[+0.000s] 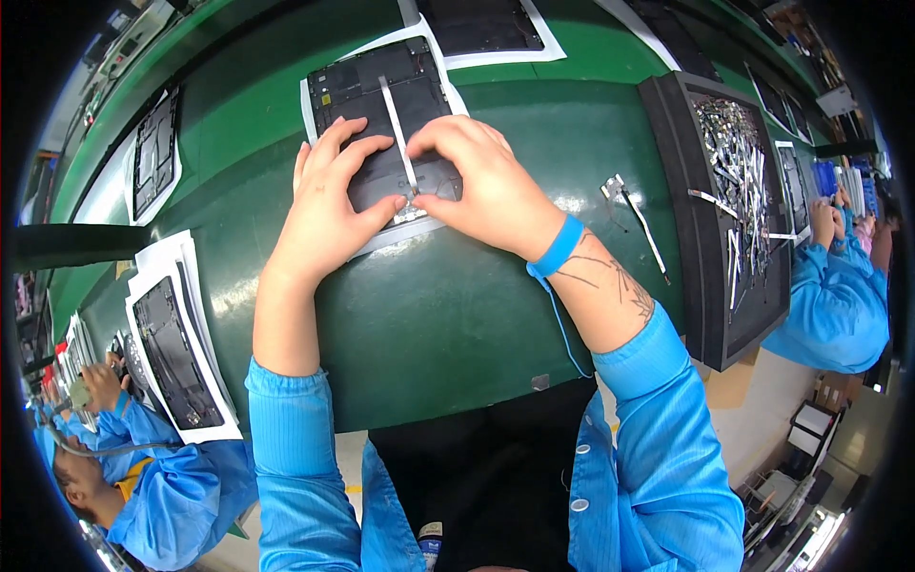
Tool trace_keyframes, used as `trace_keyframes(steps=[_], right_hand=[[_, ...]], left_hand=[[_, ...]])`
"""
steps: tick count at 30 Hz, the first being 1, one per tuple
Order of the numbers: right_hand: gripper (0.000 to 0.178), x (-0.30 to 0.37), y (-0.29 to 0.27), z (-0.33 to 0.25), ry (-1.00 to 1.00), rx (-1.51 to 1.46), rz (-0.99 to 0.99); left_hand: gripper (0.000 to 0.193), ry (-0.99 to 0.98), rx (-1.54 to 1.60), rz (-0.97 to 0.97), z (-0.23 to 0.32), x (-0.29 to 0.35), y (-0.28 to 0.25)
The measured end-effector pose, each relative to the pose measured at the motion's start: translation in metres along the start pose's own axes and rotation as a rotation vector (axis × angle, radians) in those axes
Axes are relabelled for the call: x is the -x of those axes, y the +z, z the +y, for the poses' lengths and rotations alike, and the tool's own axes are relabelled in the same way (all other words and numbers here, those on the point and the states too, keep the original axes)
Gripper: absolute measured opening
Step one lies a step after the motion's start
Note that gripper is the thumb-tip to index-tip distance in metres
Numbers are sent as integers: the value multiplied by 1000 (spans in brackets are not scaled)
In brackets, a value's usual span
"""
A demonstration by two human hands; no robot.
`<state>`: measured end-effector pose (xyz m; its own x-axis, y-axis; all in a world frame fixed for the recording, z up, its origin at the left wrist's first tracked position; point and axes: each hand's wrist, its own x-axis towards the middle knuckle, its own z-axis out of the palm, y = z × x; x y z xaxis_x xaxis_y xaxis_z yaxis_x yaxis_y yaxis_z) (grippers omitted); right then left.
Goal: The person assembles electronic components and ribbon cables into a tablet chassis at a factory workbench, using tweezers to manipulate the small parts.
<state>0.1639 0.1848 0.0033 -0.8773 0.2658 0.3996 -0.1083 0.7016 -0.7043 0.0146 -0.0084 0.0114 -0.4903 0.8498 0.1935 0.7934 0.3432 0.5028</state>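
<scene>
On the green bench in front of me, a black tablet-like housing panel (pixel 367 74) lies on white sheets. A thin white flat flex cable (pixel 393 112) runs lengthwise down its middle. My left hand (pixel 334 191) rests over the panel's left side, fingers spread, its thumb tip by the cable's lower end. From the right, my right hand (pixel 486 181) reaches over the panel with bent fingers. Its forefinger is beside the cable and its thumb at the cable's lower end, the two tips apart. Both palms hide parts of the panel's sides.
A black tray (pixel 701 324) heaped with flex cables (pixel 734 162) stands at right. A loose cable with a connector (pixel 640 221) lies between it and my right hand. More panels on white sheets (pixel 176 348) lie left and at the back. Co-workers in blue sit at both sides.
</scene>
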Motion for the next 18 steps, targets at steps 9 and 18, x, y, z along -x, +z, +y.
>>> trace_keyframes(steps=[9, 18], right_hand=[[27, 5, 0, 5, -61, 127, -91], [34, 2, -2, 3, -76, 134, -115]], left_hand=[[51, -272, -48, 405, -21, -5, 9], [31, -466, -218, 267, 3, -2, -10]])
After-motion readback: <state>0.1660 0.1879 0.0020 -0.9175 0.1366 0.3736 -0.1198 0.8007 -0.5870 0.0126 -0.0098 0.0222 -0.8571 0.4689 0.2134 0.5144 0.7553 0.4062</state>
